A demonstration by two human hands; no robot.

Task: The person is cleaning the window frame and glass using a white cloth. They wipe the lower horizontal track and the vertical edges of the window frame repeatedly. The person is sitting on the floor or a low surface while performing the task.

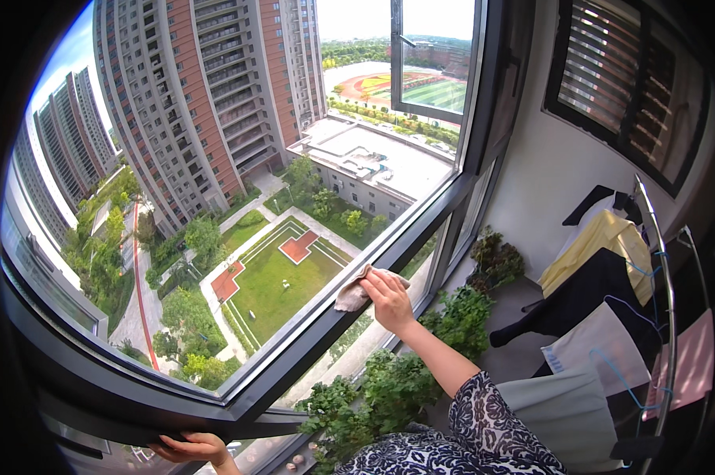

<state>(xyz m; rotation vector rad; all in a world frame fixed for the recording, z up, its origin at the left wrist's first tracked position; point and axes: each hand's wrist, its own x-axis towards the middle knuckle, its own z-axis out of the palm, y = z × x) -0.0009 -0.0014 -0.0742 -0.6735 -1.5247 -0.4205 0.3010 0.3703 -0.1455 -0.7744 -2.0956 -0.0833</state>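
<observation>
My right hand [389, 300] presses a folded beige cloth [353, 290] onto the dark metal window rail [310, 325], a little right of the middle of the view. Above the rail is the large window opening, with a high drop outside. At the lower left, my left hand [192, 447] is at the underside of the curved part of the rail. Its fingers are loosely bent and a little apart, with the fingertips at the rail's edge, and no object shows in it. Green leafy plants [393, 380] grow below the rail, near my right forearm.
On the right, a metal drying rack [660, 249] carries hangers with a yellow garment [607, 243], a dark garment [583, 291] and pale cloths [562, 409]. An open casement sash [432, 107] with a handle stands at the top. A louvred window [601, 59] is in the side wall.
</observation>
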